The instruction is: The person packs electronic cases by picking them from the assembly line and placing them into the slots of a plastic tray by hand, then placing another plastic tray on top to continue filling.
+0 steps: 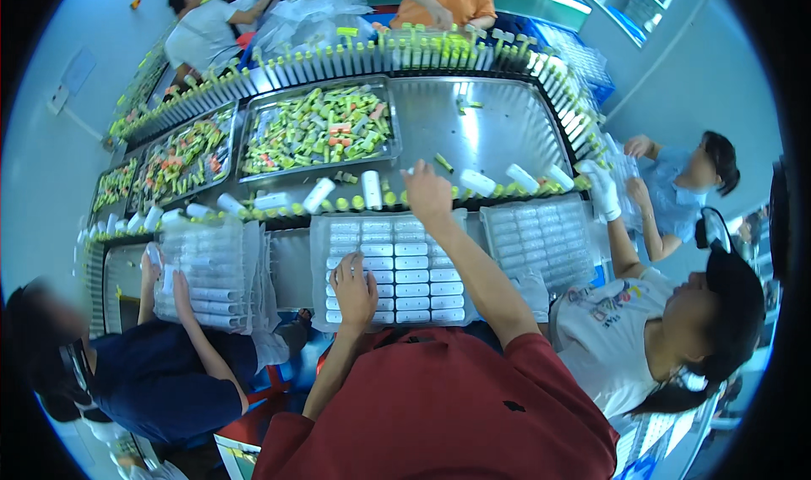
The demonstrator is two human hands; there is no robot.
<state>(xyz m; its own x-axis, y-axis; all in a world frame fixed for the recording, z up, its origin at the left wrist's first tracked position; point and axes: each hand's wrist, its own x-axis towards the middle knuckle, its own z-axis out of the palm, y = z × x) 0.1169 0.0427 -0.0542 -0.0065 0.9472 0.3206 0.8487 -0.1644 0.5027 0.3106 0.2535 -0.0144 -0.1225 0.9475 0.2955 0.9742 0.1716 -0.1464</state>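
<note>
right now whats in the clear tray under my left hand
The clear tray holds rows of white capped tubes lying flat. The left hand covers a few slots at its left side, so what they hold cannot be seen.

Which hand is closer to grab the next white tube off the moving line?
Probably the right hand: it is stretched out over the line's white tubes. The left hand lies back on the clear tray by the body.

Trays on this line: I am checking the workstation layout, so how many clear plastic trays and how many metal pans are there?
Clear plastic trays: 3
Metal pans holding green and orange pieces: 3
Total: 6
Left hand rests on the middle tray; right hand reaches beyond it.
</note>
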